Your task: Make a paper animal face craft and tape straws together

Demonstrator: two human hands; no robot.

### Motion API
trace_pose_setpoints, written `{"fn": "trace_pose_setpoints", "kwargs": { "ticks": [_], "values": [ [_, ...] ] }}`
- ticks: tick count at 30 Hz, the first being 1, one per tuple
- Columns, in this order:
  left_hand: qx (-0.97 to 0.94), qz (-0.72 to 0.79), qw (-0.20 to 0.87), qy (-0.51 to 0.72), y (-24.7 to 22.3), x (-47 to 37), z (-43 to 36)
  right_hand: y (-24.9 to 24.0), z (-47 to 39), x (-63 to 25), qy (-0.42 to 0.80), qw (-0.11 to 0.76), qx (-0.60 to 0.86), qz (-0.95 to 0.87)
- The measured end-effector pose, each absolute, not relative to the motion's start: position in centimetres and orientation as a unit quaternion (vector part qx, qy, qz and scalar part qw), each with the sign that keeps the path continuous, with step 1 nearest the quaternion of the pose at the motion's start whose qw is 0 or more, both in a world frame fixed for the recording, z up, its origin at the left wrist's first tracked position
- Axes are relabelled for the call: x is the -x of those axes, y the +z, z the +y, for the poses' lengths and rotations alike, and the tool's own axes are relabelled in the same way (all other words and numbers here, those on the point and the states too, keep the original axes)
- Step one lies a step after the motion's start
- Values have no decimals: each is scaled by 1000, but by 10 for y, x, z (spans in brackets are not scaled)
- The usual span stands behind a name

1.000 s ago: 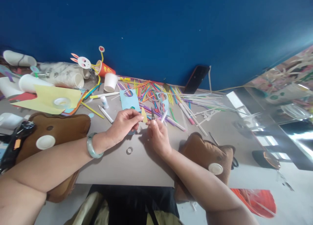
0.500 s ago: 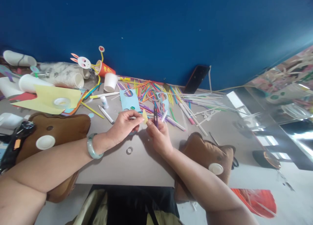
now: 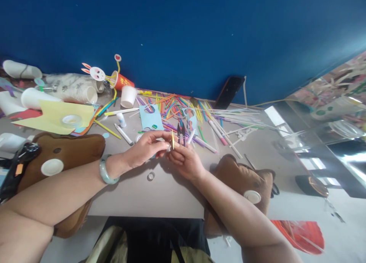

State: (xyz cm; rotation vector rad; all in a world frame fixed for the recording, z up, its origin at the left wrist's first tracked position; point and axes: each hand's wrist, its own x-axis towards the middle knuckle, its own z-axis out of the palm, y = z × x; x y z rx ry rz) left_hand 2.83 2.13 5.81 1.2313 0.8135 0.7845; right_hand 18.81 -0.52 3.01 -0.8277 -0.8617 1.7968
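Near the middle of the grey table (image 3: 137, 196), my left hand (image 3: 151, 146) is closed in a pinch at a small yellow paper piece (image 3: 172, 140), which now shows as a narrow strip between my hands. Dark thread snips (image 3: 181, 134) stick up from my right hand (image 3: 184, 158), their two blades parted and pointing away from me. My right hand's fingers are curled and touch the lower end of the yellow piece. A light blue sheet with a round hole (image 3: 151, 119) lies just beyond my hands.
Colourful straws and sticks (image 3: 174, 108) spread along the blue wall (image 3: 183, 41). Paper cups (image 3: 128, 96) and yellow paper (image 3: 51, 116) are at the left. Brown cushions (image 3: 243, 183) flank my arms. A phone (image 3: 230, 92) leans at the wall. A small clear ring (image 3: 151, 176) lies nearer me.
The yellow piece has turned from a wider face to a thin edge and shifted slightly right. The snips' blades show further apart, and my two hands have come closer together.
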Motion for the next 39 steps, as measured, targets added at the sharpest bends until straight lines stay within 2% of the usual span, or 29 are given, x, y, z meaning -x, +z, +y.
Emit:
{"fn": "trace_pose_setpoints", "kwargs": {
  "ticks": [13, 20, 24, 33, 39],
  "values": [
    [-569, 325, 657, 372, 49, -26, 24, 29, -5, -191, 774, 427, 294, -364],
    [-567, 418, 610, 363, 56, -25, 26, 20, -8, -185, 659, 515, 398, -376],
    [-570, 458, 588, 345, 56, -24, 27, 19, -9, -186, 609, 511, 435, -422],
    [-529, 426, 639, 363, 47, -27, 29, 17, -5, -184, 627, 533, 431, -371],
    [-552, 429, 619, 358, 42, -27, 25, 19, -4, -184, 620, 538, 434, -371]
  ]
}}
